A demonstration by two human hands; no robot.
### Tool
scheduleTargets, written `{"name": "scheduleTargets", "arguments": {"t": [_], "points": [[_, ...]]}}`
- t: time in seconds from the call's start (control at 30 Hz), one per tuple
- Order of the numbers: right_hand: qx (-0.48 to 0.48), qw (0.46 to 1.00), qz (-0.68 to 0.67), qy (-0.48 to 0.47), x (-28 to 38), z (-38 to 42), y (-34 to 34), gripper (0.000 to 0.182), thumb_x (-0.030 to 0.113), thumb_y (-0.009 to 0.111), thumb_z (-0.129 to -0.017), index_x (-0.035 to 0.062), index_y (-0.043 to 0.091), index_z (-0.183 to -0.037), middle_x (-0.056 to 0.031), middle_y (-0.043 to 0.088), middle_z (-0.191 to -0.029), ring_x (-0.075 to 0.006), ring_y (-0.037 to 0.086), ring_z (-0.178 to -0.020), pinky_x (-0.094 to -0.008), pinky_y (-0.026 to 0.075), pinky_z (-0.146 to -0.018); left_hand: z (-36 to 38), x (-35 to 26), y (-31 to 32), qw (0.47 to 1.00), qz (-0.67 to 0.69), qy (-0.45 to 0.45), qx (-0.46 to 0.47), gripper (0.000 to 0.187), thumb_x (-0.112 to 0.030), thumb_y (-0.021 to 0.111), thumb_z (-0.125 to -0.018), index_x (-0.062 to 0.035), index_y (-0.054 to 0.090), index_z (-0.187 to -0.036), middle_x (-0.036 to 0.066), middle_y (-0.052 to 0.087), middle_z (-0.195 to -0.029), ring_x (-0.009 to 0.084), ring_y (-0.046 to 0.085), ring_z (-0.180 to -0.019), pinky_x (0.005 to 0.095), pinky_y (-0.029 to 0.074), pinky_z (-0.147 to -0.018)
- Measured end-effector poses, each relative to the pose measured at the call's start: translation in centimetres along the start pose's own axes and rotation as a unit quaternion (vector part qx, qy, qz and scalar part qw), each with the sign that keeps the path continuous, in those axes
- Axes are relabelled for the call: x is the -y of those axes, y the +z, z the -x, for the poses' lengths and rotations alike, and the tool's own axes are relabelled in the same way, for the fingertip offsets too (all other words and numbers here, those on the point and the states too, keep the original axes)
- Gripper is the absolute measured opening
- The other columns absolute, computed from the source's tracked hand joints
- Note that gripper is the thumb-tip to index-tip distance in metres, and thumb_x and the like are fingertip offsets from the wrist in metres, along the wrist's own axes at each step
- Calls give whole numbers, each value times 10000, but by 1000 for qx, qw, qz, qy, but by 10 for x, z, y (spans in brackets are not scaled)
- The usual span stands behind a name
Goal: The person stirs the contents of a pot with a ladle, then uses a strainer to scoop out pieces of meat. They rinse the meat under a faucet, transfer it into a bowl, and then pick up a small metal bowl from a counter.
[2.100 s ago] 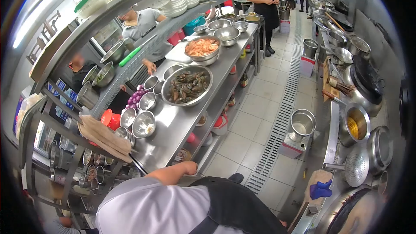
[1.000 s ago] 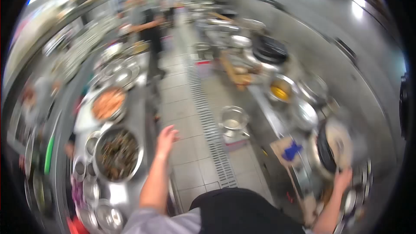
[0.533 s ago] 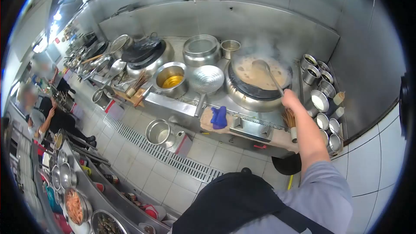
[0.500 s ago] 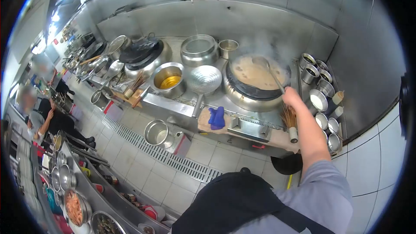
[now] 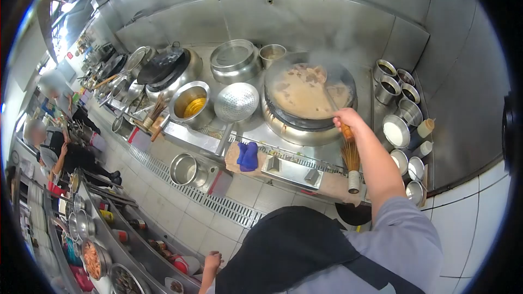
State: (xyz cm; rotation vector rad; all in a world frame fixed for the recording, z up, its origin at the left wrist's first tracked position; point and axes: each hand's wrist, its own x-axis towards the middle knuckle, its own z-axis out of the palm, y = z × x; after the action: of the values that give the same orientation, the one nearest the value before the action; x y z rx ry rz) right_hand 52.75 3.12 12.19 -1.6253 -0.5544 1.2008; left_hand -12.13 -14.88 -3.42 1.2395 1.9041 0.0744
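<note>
My right hand point(image 5: 350, 118) is closed round the wooden-ended handle of a ladle point(image 5: 330, 97). The ladle's bowl is at the far side of a large wok point(image 5: 268, 100), among brown pieces at the surface of a steaming, cloudy tan liquid point(image 5: 294, 95). Beneath my right forearm, a bamboo wok brush point(image 5: 351, 160) lies at the stove's front edge. My left hand point(image 5: 213, 259) hangs low beside my black apron, fingers curled and with nothing visible in them, close to the counter behind.
A perforated strainer point(image 5: 236, 102) and a pot of yellow oil point(image 5: 190, 103) stand left of the wok. Blue cloth point(image 5: 248, 156) lies on the front ledge. Several seasoning containers point(image 5: 396, 132) line the right side. Two people stand far left; a floor drain point(image 5: 218, 205) runs behind the stove front.
The ladle's bowl has gone from under the liquid to the surface, with brown pieces now gathered round it. My left hand has come into view at the bottom. The view has shifted slightly right.
</note>
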Motion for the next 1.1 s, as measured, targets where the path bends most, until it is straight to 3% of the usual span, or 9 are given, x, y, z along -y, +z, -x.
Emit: {"name": "scheduleTargets", "arguments": {"t": [0.1,0.13,0.33,0.63,0.73,0.87,0.97,1.03,1.1], "points": [[75,985,-138,66,-2,12,1,75,78,547,-830,19,505,-815,-19,510,-599,-99,443,-441,-248,360,-389,-18,-3,31,996,41,-31,67,327,-200,532,-810,36,619,-1019,179,655,-914,264,664,-796,329,524,-705],[112,971,-184,105,0,19,2,91,77,551,-836,10,504,-875,-9,497,-604,-90,421,-437,-235,339,-385,-48,37,48,988,-102,80,87,330,-256,520,-812,-4,647,-983,167,656,-948,288,643,-877,344,500,-784],[157,975,-135,76,3,57,10,109,94,555,-832,41,493,-760,-11,501,-627,-75,438,-479,-230,354,-402,-53,38,65,954,-207,69,206,314,-250,553,-789,-17,650,-975,157,650,-961,283,627,-915,354,492,-805],[189,980,-31,62,-3,95,5,173,89,525,-840,17,496,-994,-11,496,-636,-95,452,-440,-247,361,-368,-113,44,58,951,-203,93,212,296,-241,601,-754,-37,654,-962,142,640,-981,277,603,-973,368,479,-838],[178,982,-11,70,-3,109,4,220,76,512,-843,11,479,-1051,-8,489,-644,-95,445,-436,-247,360,-360,-95,-21,39,942,-267,131,152,285,-216,571,-785,-35,645,-993,152,631,-1007,275,597,-992,357,482,-838],[166,984,-5,70,-11,120,2,242,66,504,-839,6,469,-1070,-8,484,-646,-94,443,-429,-251,367,-362,-109,-21,32,938,-248,194,146,266,-202,548,-800,-33,643,-982,165,626,-1024,286,620,-925,354,497,-806],[156,985,29,65,-17,127,3,253,67,509,-829,15,470,-1073,-11,485,-644,-96,450,-421,-256,379,-369,-97,-45,17,965,-202,100,137,259,-204,537,-811,-1,638,-935,169,623,-1039,297,643,-810,373,515,-745],[132,988,41,64,-11,140,10,230,60,510,-823,19,489,-1048,-13,486,-642,-97,452,-417,-259,384,-371,-124,-34,9,909,-282,218,216,282,-232,530,-828,29,620,-886,177,642,-933,294,640,-704,390,515,-679],[106,991,53,62,-14,146,14,208,52,511,-817,22,508,-1023,-15,487,-641,-98,454,-414,-263,390,-373,-168,-38,12,995,48,30,81,303,-244,514,-857,45,604,-842,174,636,-781,279,629,-649,395,496,-619]]}}
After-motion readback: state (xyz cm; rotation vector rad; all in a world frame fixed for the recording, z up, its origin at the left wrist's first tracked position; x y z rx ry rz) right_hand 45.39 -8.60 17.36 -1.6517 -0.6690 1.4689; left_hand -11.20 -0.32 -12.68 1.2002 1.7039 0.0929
